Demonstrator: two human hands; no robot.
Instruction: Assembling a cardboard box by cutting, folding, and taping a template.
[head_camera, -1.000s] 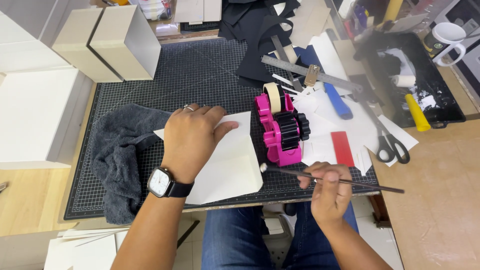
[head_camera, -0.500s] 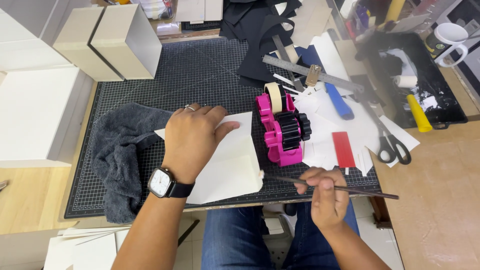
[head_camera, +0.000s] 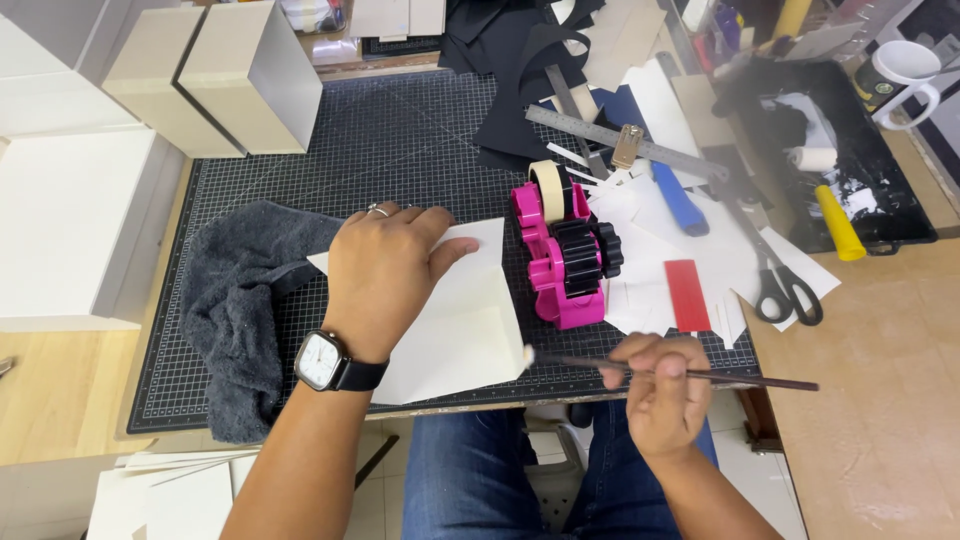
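Observation:
My left hand (head_camera: 385, 275) presses flat on a folded cream card (head_camera: 455, 325) lying on the black cutting mat (head_camera: 400, 150). A watch sits on that wrist. My right hand (head_camera: 655, 385) grips a thin dark paintbrush (head_camera: 680, 373) held level, its pale tip touching the card's lower right corner. A pink tape dispenser (head_camera: 562, 255) with a roll of cream tape stands just right of the card.
A dark grey cloth (head_camera: 240, 300) lies left of the card. Cream boxes (head_camera: 215, 75) stand at the mat's far left. To the right lie a red strip (head_camera: 687, 295), scissors (head_camera: 780, 285), a steel ruler (head_camera: 620, 140), a blue-handled tool (head_camera: 680, 200) and a black tray (head_camera: 840, 170) with a yellow-handled roller.
My right hand has moved the brush left, bringing its tip to the card's lower right corner. The left hand stays pressed on the card.

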